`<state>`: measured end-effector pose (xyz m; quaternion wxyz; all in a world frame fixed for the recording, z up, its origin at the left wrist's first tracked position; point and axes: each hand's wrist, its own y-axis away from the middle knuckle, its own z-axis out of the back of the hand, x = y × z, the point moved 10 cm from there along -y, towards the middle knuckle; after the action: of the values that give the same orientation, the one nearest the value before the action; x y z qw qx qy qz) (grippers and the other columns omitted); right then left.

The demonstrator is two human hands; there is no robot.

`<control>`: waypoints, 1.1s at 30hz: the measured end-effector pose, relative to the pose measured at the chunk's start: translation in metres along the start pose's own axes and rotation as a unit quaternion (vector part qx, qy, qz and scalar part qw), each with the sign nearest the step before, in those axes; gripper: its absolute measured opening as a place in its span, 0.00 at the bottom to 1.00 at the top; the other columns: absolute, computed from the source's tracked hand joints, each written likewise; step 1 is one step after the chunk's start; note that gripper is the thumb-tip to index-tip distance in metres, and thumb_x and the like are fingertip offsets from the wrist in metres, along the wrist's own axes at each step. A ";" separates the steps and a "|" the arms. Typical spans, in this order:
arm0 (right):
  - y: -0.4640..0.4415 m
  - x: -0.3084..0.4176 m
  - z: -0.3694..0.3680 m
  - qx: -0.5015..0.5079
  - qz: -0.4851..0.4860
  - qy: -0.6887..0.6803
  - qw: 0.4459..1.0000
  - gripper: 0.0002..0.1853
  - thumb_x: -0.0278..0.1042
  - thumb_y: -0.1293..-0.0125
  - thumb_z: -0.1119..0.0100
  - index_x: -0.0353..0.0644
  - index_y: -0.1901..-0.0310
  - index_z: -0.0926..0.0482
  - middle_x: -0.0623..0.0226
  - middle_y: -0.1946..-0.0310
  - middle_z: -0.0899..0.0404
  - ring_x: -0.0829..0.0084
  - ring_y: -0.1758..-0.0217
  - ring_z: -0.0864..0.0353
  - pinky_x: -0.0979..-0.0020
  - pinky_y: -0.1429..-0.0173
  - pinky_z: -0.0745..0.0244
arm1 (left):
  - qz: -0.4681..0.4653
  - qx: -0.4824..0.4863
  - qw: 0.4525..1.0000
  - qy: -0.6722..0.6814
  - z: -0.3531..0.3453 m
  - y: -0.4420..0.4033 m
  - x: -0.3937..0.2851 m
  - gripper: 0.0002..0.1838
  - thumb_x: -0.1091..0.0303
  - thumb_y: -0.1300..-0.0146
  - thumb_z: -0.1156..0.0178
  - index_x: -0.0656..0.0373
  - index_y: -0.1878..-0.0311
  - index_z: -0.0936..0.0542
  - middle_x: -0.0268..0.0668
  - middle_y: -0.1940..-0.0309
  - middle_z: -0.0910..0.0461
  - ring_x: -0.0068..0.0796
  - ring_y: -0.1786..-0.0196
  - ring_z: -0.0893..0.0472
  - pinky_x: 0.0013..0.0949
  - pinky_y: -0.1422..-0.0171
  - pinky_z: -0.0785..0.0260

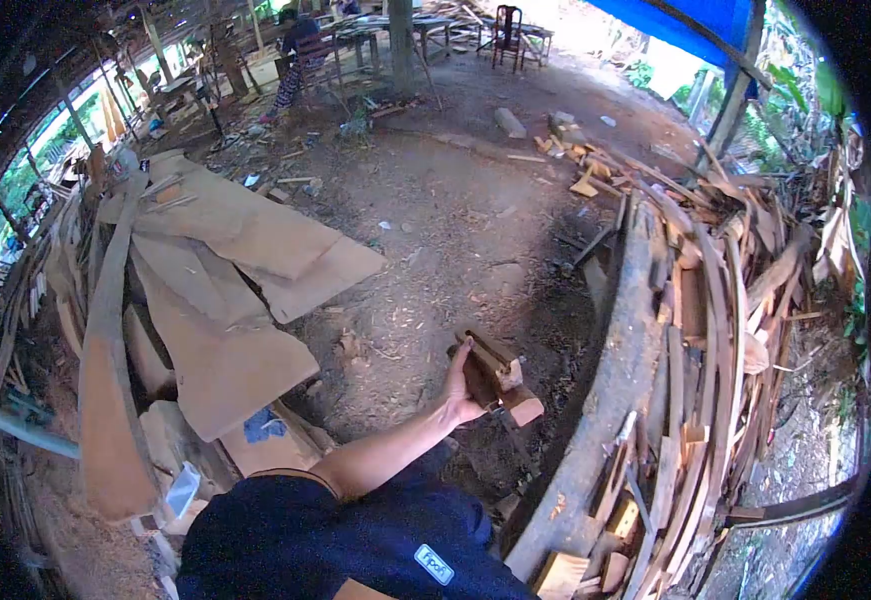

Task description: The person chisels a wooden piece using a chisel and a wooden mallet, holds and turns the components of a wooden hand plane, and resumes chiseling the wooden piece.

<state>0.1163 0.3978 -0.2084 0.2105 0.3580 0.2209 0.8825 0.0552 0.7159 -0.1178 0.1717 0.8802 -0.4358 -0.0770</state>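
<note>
My left hand reaches out to the right, with its fingers closed around a small bundle of short wood offcuts. The thumb lies along the near side, and some fingers are hidden behind the wood. The pieces are dark brown along their sides, with paler cut ends facing right. Below them the bundle hangs over the dirt floor, left of a long grey slab. My right hand is out of view. A brown patch, too cropped to identify, shows at the bottom edge by my dark shirt.
Wide flat boards lean on the left. Piled wood strips line the right beyond the slab. Scattered offcuts lie farther back. A person, tables and a chair are in the background, near a post.
</note>
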 end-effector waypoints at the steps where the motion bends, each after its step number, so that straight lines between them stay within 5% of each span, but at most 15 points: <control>1: -0.013 0.008 0.001 0.012 0.008 0.001 1.000 0.17 0.45 0.37 0.41 0.39 0.57 0.19 0.49 0.63 0.17 0.56 0.62 0.16 0.54 0.58 0.24 | -0.023 -0.008 1.000 -0.009 -0.004 -0.007 -0.014 0.40 0.35 0.44 0.39 0.58 0.39 0.31 0.51 0.45 0.26 0.58 0.42 0.26 0.61 0.31 0.39; 3: -0.034 0.020 0.008 0.031 0.021 0.006 0.999 0.17 0.45 0.37 0.41 0.39 0.57 0.19 0.49 0.63 0.17 0.56 0.62 0.16 0.54 0.58 0.24 | -0.028 -0.002 0.999 -0.016 -0.017 -0.019 -0.031 0.40 0.34 0.45 0.39 0.58 0.40 0.30 0.50 0.45 0.26 0.58 0.43 0.26 0.60 0.31 0.39; 5: -0.059 0.030 0.021 0.044 0.039 0.015 0.998 0.17 0.45 0.37 0.42 0.39 0.57 0.19 0.49 0.63 0.17 0.55 0.62 0.16 0.54 0.58 0.24 | 0.008 0.037 0.999 0.006 -0.039 -0.032 -0.039 0.31 0.43 0.44 0.34 0.51 0.43 0.26 0.40 0.48 0.21 0.42 0.46 0.21 0.54 0.36 0.32; 12: -0.099 0.052 0.033 0.067 0.067 0.002 0.995 0.16 0.45 0.37 0.42 0.40 0.57 0.19 0.50 0.64 0.17 0.55 0.63 0.15 0.54 0.59 0.23 | 0.089 0.042 0.995 -0.008 -0.055 -0.098 -0.034 0.29 0.43 0.43 0.35 0.51 0.45 0.25 0.39 0.50 0.20 0.40 0.47 0.21 0.54 0.37 0.32; 14: -0.106 0.053 0.041 0.069 0.072 0.002 0.995 0.16 0.45 0.37 0.42 0.41 0.57 0.19 0.50 0.64 0.17 0.55 0.63 0.15 0.54 0.59 0.23 | 0.087 0.045 0.995 -0.012 -0.061 -0.109 -0.027 0.37 0.37 0.45 0.37 0.58 0.43 0.27 0.49 0.49 0.23 0.55 0.45 0.24 0.59 0.33 0.37; 19: -0.123 0.057 0.052 0.108 0.104 0.013 0.989 0.16 0.45 0.36 0.43 0.41 0.57 0.19 0.50 0.65 0.17 0.55 0.63 0.15 0.54 0.59 0.23 | 0.155 0.015 0.987 -0.024 -0.071 -0.127 0.014 0.31 0.38 0.37 0.45 0.55 0.43 0.27 0.45 0.47 0.23 0.51 0.44 0.24 0.58 0.33 0.36; 33: -0.137 0.076 0.070 0.233 0.221 0.061 0.945 0.15 0.45 0.36 0.44 0.43 0.57 0.19 0.52 0.66 0.17 0.55 0.63 0.15 0.54 0.60 0.22 | 0.144 0.001 0.988 -0.051 -0.078 -0.120 0.022 0.31 0.39 0.40 0.40 0.52 0.42 0.28 0.40 0.48 0.22 0.44 0.45 0.22 0.55 0.34 0.34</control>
<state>0.1471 0.5663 -0.1963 -0.0929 0.3825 0.3482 0.8508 0.1799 0.7839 -0.0891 0.1579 0.8035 -0.5659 -0.0963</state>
